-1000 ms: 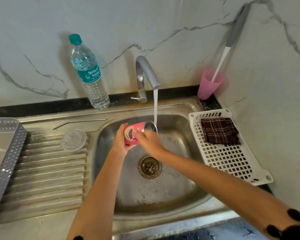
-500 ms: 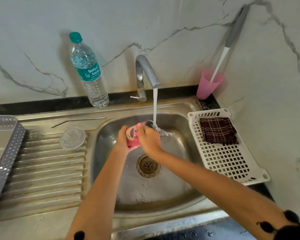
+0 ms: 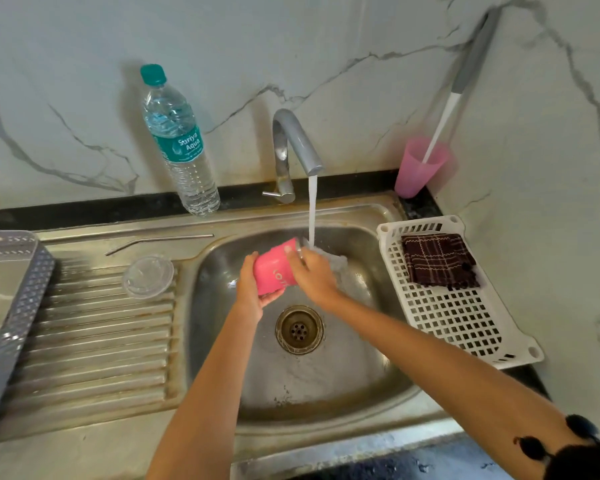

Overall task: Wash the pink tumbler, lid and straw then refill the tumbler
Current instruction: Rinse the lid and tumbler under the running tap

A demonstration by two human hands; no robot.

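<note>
Since a second ago the tumbler [image 3: 274,268] has been turned in the hands, so the cartoon face no longer shows and a plain pink side with white lettering faces up; its mouth now tips away to the right, and water spills out of it into the sink [image 3: 326,386].

Both hands hold the tumbler over the basin, just above and behind the drain [image 3: 299,330]; the left hand [image 3: 250,289] grips the base end, with its fingers curled underneath and its thumb on the near side; the right hand [image 3: 314,275] is curled over the mouth end, with its fingers bent round the metal rim, though whether any reach inside cannot be told.

Water [image 3: 312,209] runs from the tap [image 3: 293,140] and lands right at the tumbler's rim, beside the right hand's knuckles.

On the ribbed draining board [image 3: 94,341] to the left lies the clear lid [image 3: 148,276]; the metal straw [image 3: 160,241] lies just behind it on the flat edge, apart from it; a grey rack [image 3: 18,306] stands at the far left.

A water bottle [image 3: 179,143] with a green cap stands upright against the wall, left of the tap; a pink cup [image 3: 418,168] in the right corner holds a brush [image 3: 465,74] leaning on the wall; a white basket [image 3: 458,323] on the right edge of the sink carries a folded dark checked cloth [image 3: 439,259].
</note>
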